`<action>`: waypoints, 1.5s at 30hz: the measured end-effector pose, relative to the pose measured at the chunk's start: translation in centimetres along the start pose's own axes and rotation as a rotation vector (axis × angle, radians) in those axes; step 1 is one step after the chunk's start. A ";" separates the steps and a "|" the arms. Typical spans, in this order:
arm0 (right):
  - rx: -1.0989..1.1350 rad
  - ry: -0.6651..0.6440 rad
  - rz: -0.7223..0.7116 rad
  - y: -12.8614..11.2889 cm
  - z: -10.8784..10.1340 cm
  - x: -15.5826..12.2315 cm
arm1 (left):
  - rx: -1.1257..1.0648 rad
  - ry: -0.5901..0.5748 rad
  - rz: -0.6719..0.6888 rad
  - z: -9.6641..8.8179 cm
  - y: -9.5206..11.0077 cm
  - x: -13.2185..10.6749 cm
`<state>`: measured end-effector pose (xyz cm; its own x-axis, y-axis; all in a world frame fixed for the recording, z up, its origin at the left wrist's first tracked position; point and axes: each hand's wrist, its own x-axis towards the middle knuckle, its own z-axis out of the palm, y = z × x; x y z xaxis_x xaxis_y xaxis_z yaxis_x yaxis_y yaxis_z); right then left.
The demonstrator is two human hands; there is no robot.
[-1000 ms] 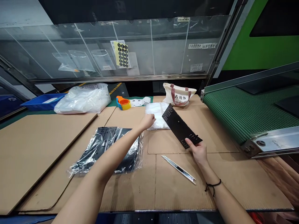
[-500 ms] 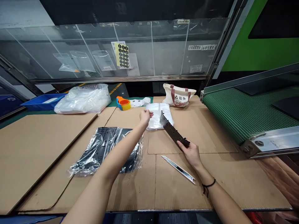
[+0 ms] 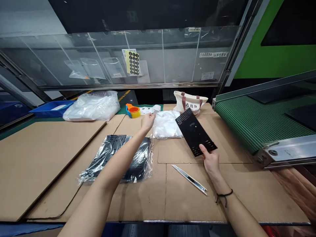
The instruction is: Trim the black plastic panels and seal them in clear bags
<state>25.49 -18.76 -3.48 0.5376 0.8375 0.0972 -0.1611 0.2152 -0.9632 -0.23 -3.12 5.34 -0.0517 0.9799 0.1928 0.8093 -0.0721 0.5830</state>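
One flat black perforated panel (image 3: 195,131) sits pinched in the closed grip of the right hand (image 3: 210,161), more lie in a clear plastic bag (image 3: 142,161), and the left hand (image 3: 147,121) hangs open and empty.

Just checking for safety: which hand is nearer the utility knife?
Right. Right hand sits just beyond the utility knife; left hand is much farther, up and to its left.

Head camera looks forward and down on the hands (image 3: 147,121) (image 3: 209,162).
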 end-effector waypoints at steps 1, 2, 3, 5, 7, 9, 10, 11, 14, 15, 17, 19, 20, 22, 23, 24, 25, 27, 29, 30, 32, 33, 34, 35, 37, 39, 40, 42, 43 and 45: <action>0.040 -0.001 0.029 -0.4 -0.3 0.0 | 0.010 -0.027 0.016 -0.4 -0.1 -0.3; 0.093 -0.014 0.079 -0.9 -0.5 -0.2 | 0.019 -0.071 0.040 -0.5 -0.1 -0.8; 0.153 -0.041 0.153 -1.5 -0.8 -0.6 | 0.027 -0.127 0.070 -0.6 0.0 -1.3; 0.259 -0.131 0.367 -2.5 -1.4 -1.7 | 0.044 -0.238 0.132 -0.3 0.4 -2.4; 0.301 -0.233 0.605 -3.0 -1.8 -3.3 | 0.071 -0.305 0.188 0.2 1.0 -3.3; 0.298 -0.250 0.711 -2.8 -1.9 -5.0 | 0.115 -0.325 0.243 0.7 1.7 -3.9; 0.310 -0.216 0.708 -2.4 -1.9 -5.9 | 0.142 -0.326 0.271 1.0 2.0 -4.2; 0.330 -0.167 0.678 -2.1 -1.8 -6.7 | 0.172 -0.323 0.297 1.2 2.3 -4.4; 0.368 -0.084 0.604 -1.1 -1.6 -8.8 | 0.277 -0.286 0.343 1.9 2.8 -5.4; 0.372 -0.091 0.617 -1.0 -1.5 -9.3 | 0.314 -0.266 0.350 2.1 2.9 -5.9; 0.394 -0.089 0.661 -1.1 -1.4 -10.2 | 0.382 -0.232 0.370 2.4 3.0 -7.0; 0.460 -0.024 0.680 -1.4 -1.0 -10.9 | 0.434 -0.217 0.406 2.7 3.2 -8.2; 0.500 0.017 0.677 -1.7 -0.7 -11.2 | 0.454 -0.211 0.427 2.8 3.3 -8.7; 0.567 0.077 0.668 -2.0 -0.2 -11.7 | 0.484 -0.196 0.465 2.8 3.7 -9.7; 0.587 0.094 0.664 -2.2 0.1 -11.9 | 0.495 -0.186 0.483 2.7 3.9 -10.2; 0.599 0.105 0.657 -2.3 0.4 -12.1 | 0.504 -0.175 0.502 2.6 4.1 -10.5; 0.603 0.112 0.646 -2.4 0.6 -12.3 | 0.511 -0.167 0.522 2.5 4.3 -10.9; 0.584 0.093 0.649 -2.6 0.8 -12.6 | 0.523 -0.158 0.560 2.3 4.6 -11.5; 0.530 0.030 0.709 -2.7 0.9 -12.9 | 0.533 -0.157 0.587 2.1 4.7 -12.0; 0.509 0.009 0.743 -2.8 1.0 -13.0 | 0.538 -0.157 0.595 1.9 4.7 -12.3; 0.511 0.040 0.760 -2.6 1.1 -13.3 | 0.548 -0.153 0.603 1.6 4.7 -12.8; 0.535 0.083 0.739 -2.5 1.2 -13.5 | 0.552 -0.149 0.606 1.5 4.7 -13.1; 0.561 0.126 0.713 -2.3 1.4 -13.7 | 0.554 -0.144 0.609 1.3 4.8 -13.4; 0.580 0.148 0.699 -2.1 1.6 -14.0 | 0.557 -0.141 0.612 1.1 4.9 -13.8; 0.584 0.120 0.704 -1.7 2.0 -14.6 | 0.560 -0.139 0.625 0.8 5.1 -14.5; 0.570 0.090 0.693 -1.4 2.4 -15.1 | 0.559 -0.143 0.646 0.6 5.5 -15.3; 0.565 0.097 0.666 -1.3 2.6 -15.3 | 0.558 -0.144 0.657 0.5 5.7 -15.7; 0.554 0.123 0.594 -1.2 2.7 -15.7 | 0.557 -0.136 0.677 0.3 6.1 -16.3; 0.537 0.113 0.578 -1.1 2.7 -15.8 | 0.559 -0.130 0.685 0.3 6.3 -16.7; 0.474 0.028 0.609 -1.1 2.7 -16.0 | 0.572 -0.117 0.693 0.1 6.6 -17.3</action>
<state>14.83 -30.99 -3.31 0.2601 0.8654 -0.4283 -0.7690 -0.0826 -0.6338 6.06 -20.55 5.77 0.5899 0.7663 0.2546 0.8056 -0.5799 -0.1210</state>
